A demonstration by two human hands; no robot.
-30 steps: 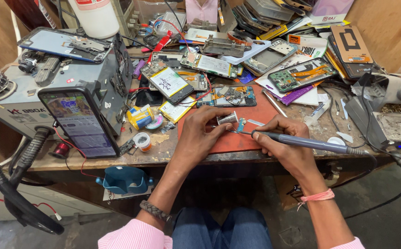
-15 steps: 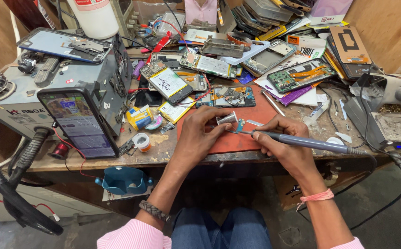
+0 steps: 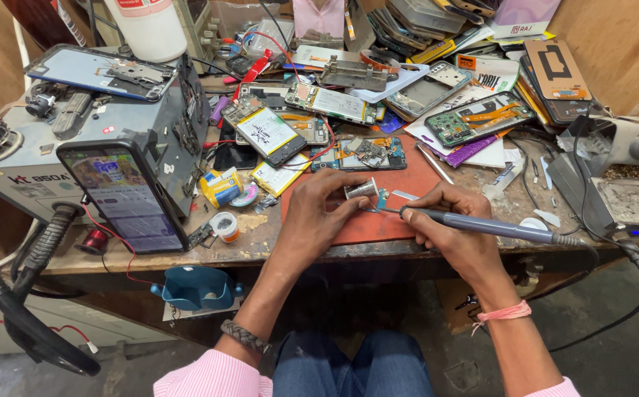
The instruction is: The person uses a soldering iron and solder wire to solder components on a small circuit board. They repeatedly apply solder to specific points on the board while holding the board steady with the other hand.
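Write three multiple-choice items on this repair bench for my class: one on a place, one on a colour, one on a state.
1. Where does the right hand work?
A. over the red mat
B. on the floor
C. on the grey station

2. What colour is the band on the right wrist?
A. green
B. pink
C. black

3. What does the left hand hold?
A. nothing
B. a phone
C. a solder spool

Answers: A, the soldering iron tip meets a small blue board there; B, pink thread shows; C, fingers grip the spool.

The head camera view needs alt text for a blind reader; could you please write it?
A person's right hand holds a soldering iron to a small blue board on a red mat, the left hand holding a solder spool, amid dismantled phones.
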